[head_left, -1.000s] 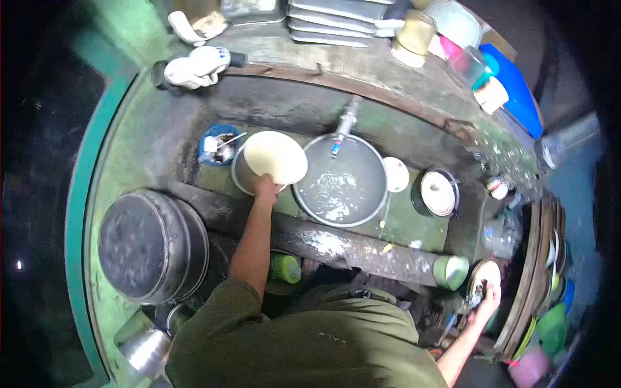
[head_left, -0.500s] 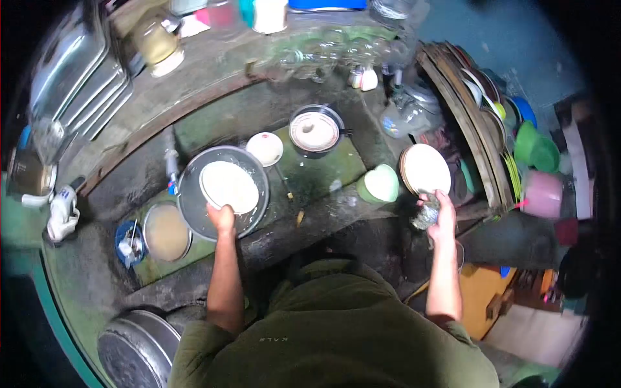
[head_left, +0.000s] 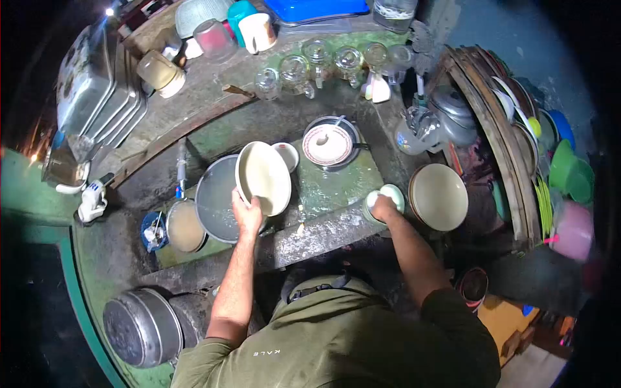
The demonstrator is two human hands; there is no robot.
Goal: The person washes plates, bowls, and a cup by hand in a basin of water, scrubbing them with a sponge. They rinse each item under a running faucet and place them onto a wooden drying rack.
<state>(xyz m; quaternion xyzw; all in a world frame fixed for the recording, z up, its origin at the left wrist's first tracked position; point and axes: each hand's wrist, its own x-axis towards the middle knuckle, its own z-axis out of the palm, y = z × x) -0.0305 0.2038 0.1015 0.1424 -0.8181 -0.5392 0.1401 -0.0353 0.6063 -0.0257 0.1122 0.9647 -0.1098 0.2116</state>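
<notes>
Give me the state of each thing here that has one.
Bowl, tilted, held in the left hand
Green cup, partly covered by the right hand
Basin, uncovered, partly behind the bowl
Pan, holding a patterned dish
Bowls on the right, stacked
Trays, stacked
Tap, no stream visible

Lining up near the front edge of the ledge (head_left: pixel 210 85), toward its right end, it's a row of clear glass mugs (head_left: pixel 319 53)! Metal trays (head_left: pixel 107 97) crowd the left end, a yellowish jar (head_left: pixel 154 70) right beside them, and there's a blue tray (head_left: pixel 314 9) over at the back edge. Off the right end, a wooden rack (head_left: pixel 495 139) packed with dishes (head_left: pixel 524 146), a pink bucket (head_left: pixel 573 227) just outside it. Down at lower left, one big metal pot (head_left: pixel 143 326), dark round base showing.
</notes>
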